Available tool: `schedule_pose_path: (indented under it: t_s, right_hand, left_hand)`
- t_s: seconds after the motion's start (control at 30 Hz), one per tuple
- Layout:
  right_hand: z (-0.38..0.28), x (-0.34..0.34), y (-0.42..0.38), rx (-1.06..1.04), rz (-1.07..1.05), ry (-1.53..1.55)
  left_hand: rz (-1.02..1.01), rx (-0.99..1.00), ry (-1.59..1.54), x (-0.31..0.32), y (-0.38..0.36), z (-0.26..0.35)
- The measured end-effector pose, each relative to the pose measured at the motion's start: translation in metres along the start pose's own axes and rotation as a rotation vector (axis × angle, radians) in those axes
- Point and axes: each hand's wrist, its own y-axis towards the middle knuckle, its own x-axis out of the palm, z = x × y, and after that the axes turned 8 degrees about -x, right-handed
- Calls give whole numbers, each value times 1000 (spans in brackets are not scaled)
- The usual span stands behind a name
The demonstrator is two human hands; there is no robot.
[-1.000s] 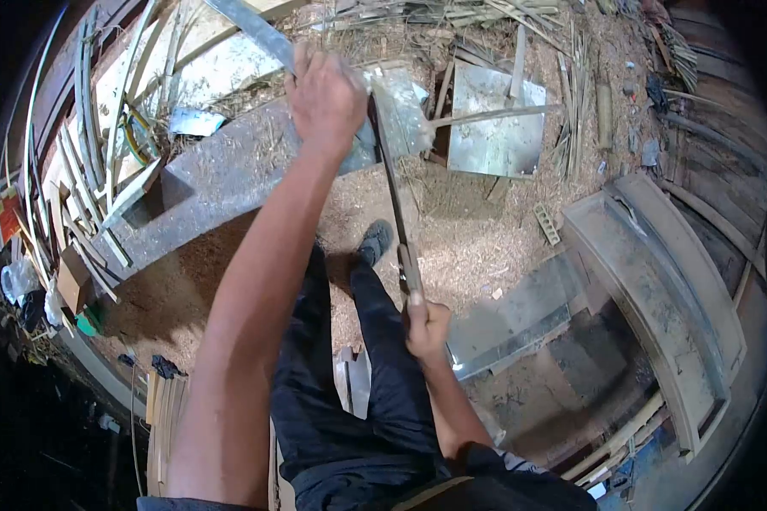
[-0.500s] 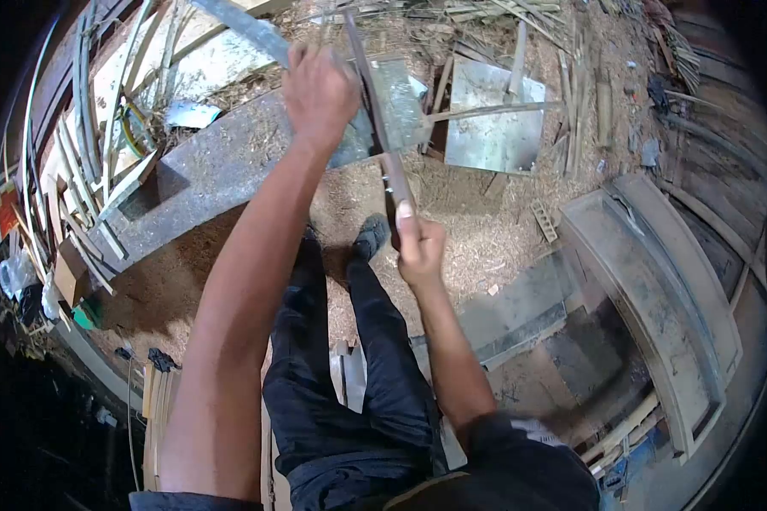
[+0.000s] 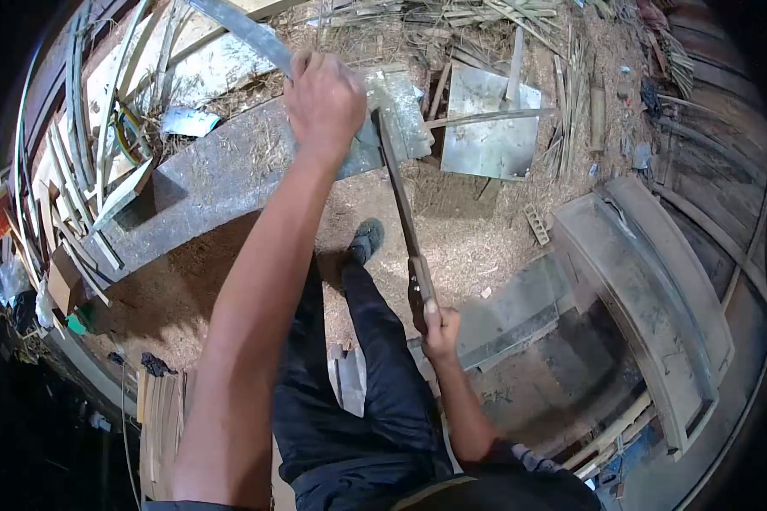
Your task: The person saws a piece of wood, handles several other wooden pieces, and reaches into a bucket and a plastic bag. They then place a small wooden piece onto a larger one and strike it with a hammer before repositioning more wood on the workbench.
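My left hand point(image 3: 322, 98) is closed over a narrow greyish board point(image 3: 251, 36) that lies across the workbench point(image 3: 204, 175). In my right hand point(image 3: 439, 330) is the wooden handle of a handsaw point(image 3: 398, 183). Its dark blade shows nearly edge-on and points away from me. The blade's far end lies beside the board, just right of my left hand. Whether the teeth touch the board cannot be made out.
A square metal sheet point(image 3: 490, 128) lies beyond the bench among wood scraps. To the right stands a curved wooden frame point(image 3: 648, 298). Long strips point(image 3: 81, 145) lean at the left. Sawdust point(image 3: 460, 247) covers the ground around my feet.
My right hand has drawn the handsaw back toward my body, so the blade's far end is now near the board. My left hand has stayed on the board.
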Motion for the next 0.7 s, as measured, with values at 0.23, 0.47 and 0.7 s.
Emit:
schedule_pose_path:
  t_s: [0.23, 0.47, 0.7]
  right_hand:
    - [-16, 40, 87, -118, 110, 231]
    - [-31, 58, 105, -254, 100, -51]
    - [-64, 75, 124, -529, 120, -345]
  left_hand:
    - [-65, -8, -101, -7, -4, -4]
    - [-164, 183, -371, -23, 4, -28]
    - [-604, 484, -144, -83, 22, -68]
